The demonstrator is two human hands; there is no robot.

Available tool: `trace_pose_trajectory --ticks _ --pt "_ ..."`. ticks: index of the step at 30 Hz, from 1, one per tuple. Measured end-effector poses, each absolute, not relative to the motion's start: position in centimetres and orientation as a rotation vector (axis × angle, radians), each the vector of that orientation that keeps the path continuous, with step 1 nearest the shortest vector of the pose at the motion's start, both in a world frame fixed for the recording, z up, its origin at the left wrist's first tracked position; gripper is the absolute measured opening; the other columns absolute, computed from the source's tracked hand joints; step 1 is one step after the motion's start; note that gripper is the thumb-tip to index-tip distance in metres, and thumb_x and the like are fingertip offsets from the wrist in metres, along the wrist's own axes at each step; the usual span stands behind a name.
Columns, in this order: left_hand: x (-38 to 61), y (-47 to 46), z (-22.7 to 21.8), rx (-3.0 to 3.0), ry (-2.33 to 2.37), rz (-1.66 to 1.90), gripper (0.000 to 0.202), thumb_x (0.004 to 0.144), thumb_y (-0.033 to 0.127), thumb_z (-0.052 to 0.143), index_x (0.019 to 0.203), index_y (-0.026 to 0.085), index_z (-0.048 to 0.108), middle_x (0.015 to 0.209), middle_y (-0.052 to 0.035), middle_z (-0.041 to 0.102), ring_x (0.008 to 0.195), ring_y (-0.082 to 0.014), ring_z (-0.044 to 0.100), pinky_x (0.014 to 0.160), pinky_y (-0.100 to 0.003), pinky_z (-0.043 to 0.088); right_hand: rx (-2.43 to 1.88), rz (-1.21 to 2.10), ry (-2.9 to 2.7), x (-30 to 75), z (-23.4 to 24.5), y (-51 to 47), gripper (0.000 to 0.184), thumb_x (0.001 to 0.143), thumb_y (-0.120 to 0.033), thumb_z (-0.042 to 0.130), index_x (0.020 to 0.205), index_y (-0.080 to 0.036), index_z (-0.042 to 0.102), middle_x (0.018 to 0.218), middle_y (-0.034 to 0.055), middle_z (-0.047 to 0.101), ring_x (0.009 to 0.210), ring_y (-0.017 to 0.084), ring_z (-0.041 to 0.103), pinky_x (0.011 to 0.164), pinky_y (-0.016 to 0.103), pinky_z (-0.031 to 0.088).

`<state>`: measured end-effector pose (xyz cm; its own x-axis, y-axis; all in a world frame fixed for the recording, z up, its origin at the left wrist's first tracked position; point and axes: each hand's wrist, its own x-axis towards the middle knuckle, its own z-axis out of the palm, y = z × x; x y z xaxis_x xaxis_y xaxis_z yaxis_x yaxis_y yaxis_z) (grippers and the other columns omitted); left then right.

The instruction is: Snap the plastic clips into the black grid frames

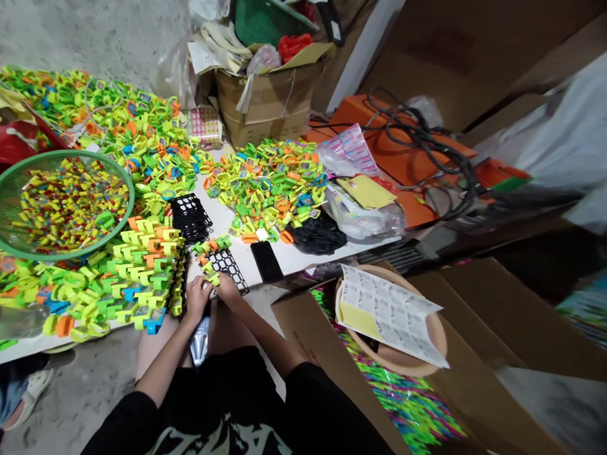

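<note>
My left hand [197, 296] and my right hand [228, 288] meet at the near edge of a low white table [289, 254]. Both pinch a small yellow-green plastic toy piece [212, 278] over a black grid tray [228, 268]. A short row of green and orange pieces [212, 246] stands at the tray's far end. A filled stack of trays with rows of the same pieces [148, 263] stands just left of my hands. A shiny foil packet [200, 340] lies between my knees.
A green basket [58, 203] of small pieces sits at left. Loose piles of coloured pieces [267, 182] cover the table. A black phone [267, 260], empty black trays [190, 217], cardboard boxes [264, 103], a paper-covered basin [391, 317] and cables [420, 144] lie around.
</note>
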<state>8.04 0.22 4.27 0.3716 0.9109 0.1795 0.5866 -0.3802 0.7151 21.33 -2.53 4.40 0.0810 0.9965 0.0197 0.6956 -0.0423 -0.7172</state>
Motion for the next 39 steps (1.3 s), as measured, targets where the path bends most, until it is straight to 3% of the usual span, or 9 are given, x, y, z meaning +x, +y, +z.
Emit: trace_pose_trajectory --ticks 4,9,12,15,17,26,29,35,39 --pt "7.7 -0.3 3.8 2.047 1.302 0.754 0.017 0.087 0.035 0.059 0.088 0.019 0.064 0.085 -0.0048 0.070 0.084 -0.0215 0.066 0.078 -0.032 0.049 -1.796 0.799 -1.658 22.0 5.6 -3.1 0.020 0.083 -0.008 0.059 0.100 -0.014 0.067 0.107 0.0110 0.067 0.099 0.020 0.061 0.090 0.030 0.045" --pt "7.6 -1.0 3.7 1.929 1.283 0.889 0.041 0.082 0.042 0.067 0.116 0.021 0.056 0.097 -0.0050 0.072 0.088 -0.0200 0.069 0.083 -0.034 0.052 -1.637 0.975 -1.679 26.8 7.3 -3.6 0.019 0.088 -0.014 0.056 0.104 -0.015 0.067 0.101 0.0068 0.070 0.091 0.017 0.063 0.085 0.027 0.048" --pt "8.1 -1.1 4.5 1.959 1.330 0.947 0.056 0.076 0.044 0.074 0.124 0.022 0.052 0.100 -0.0048 0.071 0.093 -0.0212 0.068 0.087 -0.035 0.051 -1.834 0.712 -1.624 31.9 8.7 -2.2 0.026 0.091 -0.014 0.047 0.108 -0.014 0.068 0.110 0.0107 0.068 0.102 0.019 0.061 0.094 0.030 0.045" --pt "8.8 -1.2 5.6 2.027 1.366 0.941 0.051 0.076 0.045 0.074 0.118 0.022 0.057 0.097 -0.0049 0.070 0.094 -0.0229 0.067 0.087 -0.036 0.050 -2.123 0.349 -1.534 36.5 10.1 0.3 0.037 0.093 -0.011 0.038 0.121 -0.011 0.063 0.126 0.0174 0.061 0.118 0.023 0.053 0.105 0.037 0.038" --pt "9.2 -1.2 6.0 2.065 1.366 0.942 0.045 0.078 0.046 0.073 0.113 0.021 0.059 0.096 -0.0055 0.069 0.091 -0.0226 0.067 0.086 -0.035 0.050 -2.264 0.287 -1.531 38.5 10.7 1.9 0.040 0.095 -0.013 0.037 0.129 -0.010 0.058 0.131 0.0197 0.058 0.123 0.026 0.050 0.107 0.039 0.036" --pt "9.0 -1.1 6.2 2.177 1.342 0.846 0.036 0.083 0.052 0.066 0.101 0.022 0.061 0.096 -0.0060 0.067 0.092 -0.0219 0.064 0.085 -0.033 0.049 -2.485 0.468 -1.670 39.3 10.1 5.2 0.041 0.096 -0.021 0.040 0.133 -0.014 0.058 0.123 0.0185 0.064 0.113 0.027 0.059 0.093 0.034 0.045" --pt "9.0 -1.2 6.3 2.151 1.371 0.836 0.035 0.084 0.052 0.065 0.100 0.022 0.061 0.092 -0.0050 0.066 0.088 -0.0213 0.064 0.081 -0.032 0.049 -2.440 0.531 -1.654 39.5 9.8 5.6 0.044 0.095 -0.019 0.039 0.136 -0.016 0.055 0.119 0.0156 0.068 0.107 0.026 0.063 0.089 0.032 0.047" --pt "9.1 -1.4 6.6 2.095 1.397 0.792 0.034 0.085 0.051 0.063 0.100 0.021 0.059 0.093 -0.0050 0.065 0.090 -0.0219 0.062 0.080 -0.032 0.049 -2.372 0.616 -1.601 41.2 9.7 5.9 0.044 0.086 -0.006 0.043 0.123 -0.016 0.067 0.123 0.0135 0.068 0.109 0.021 0.063 0.092 0.027 0.046" --pt "9.1 -1.6 7.0 2.034 1.400 0.788 0.033 0.085 0.051 0.063 0.099 0.022 0.059 0.095 -0.0048 0.065 0.094 -0.0225 0.062 0.082 -0.033 0.049 -2.270 0.746 -1.483 42.3 9.7 6.0 0.051 0.083 -0.005 0.044 0.131 -0.009 0.060 0.100 0.0124 0.074 0.082 0.018 0.068 0.079 0.026 0.051"
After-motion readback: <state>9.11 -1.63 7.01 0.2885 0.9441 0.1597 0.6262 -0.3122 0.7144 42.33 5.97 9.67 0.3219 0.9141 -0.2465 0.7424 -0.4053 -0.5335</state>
